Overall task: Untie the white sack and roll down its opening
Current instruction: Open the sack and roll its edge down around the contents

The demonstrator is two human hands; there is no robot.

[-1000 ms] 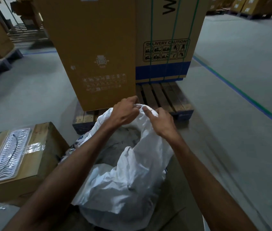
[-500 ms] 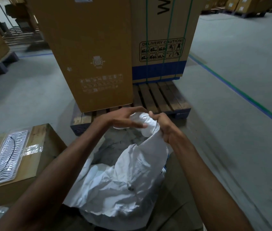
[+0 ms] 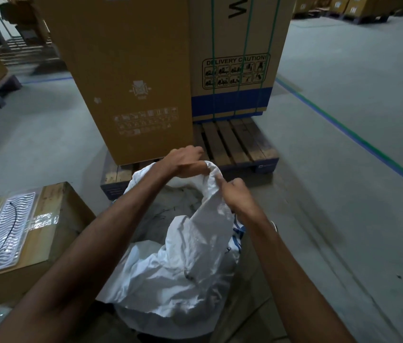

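Fingers (image 3: 196, 167) of the left hand (image 3: 183, 160) curl tight around the far rim of the white sack (image 3: 183, 263), while the right hand (image 3: 236, 194) pinches the same rim just to the right. The sack stands open on the floor (image 3: 343, 169) between both forearms, near a pallet (image 3: 232, 144) bearing tall cartons (image 3: 131, 78). A taped box (image 3: 54, 219) sits left.

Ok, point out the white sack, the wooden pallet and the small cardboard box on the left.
white sack (image 3: 190, 268), head view, on the crumpled front fabric.
wooden pallet (image 3: 242, 142), head view, on the bare top slats.
small cardboard box (image 3: 54, 233), head view, on its brown top right of the plastic insert.
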